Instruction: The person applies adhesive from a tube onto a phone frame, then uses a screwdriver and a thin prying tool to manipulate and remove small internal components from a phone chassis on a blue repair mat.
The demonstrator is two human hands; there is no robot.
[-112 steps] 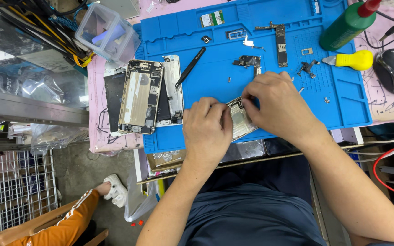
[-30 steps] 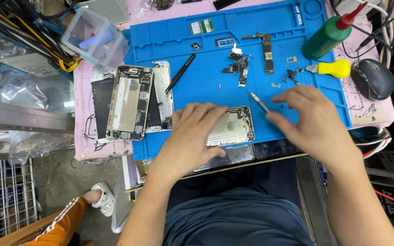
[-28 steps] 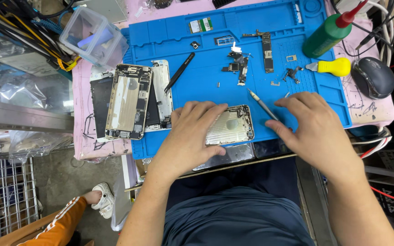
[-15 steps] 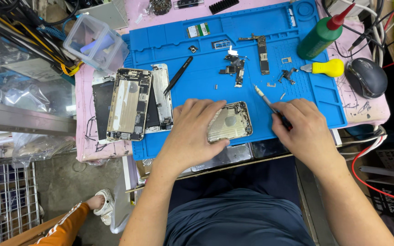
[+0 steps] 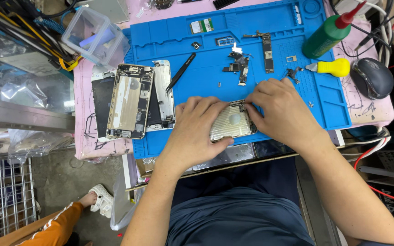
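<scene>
A silver phone housing (image 5: 231, 122) lies on the blue work mat (image 5: 206, 45) near its front edge. My left hand (image 5: 197, 130) rests on the housing's left side and pins it down. My right hand (image 5: 281, 109) is at the housing's upper right corner, fingers pinched together there; whether a tool is in them is hidden. To the left lies a stack of opened phone frames (image 5: 131, 100). Black tweezers (image 5: 181, 71) lie beside them.
Small phone parts and a logic board (image 5: 266, 45) lie on the mat's far half. A green bottle (image 5: 329, 32), a yellow-handled tool (image 5: 331, 67) and a computer mouse (image 5: 372, 77) sit at the right. A clear plastic box (image 5: 94, 36) stands at the upper left. Another person's foot (image 5: 96, 200) shows below.
My right hand, which held a thin screwdriver out to the right of the housing, has come in to the housing's upper right corner. The left hand stays on the housing.
</scene>
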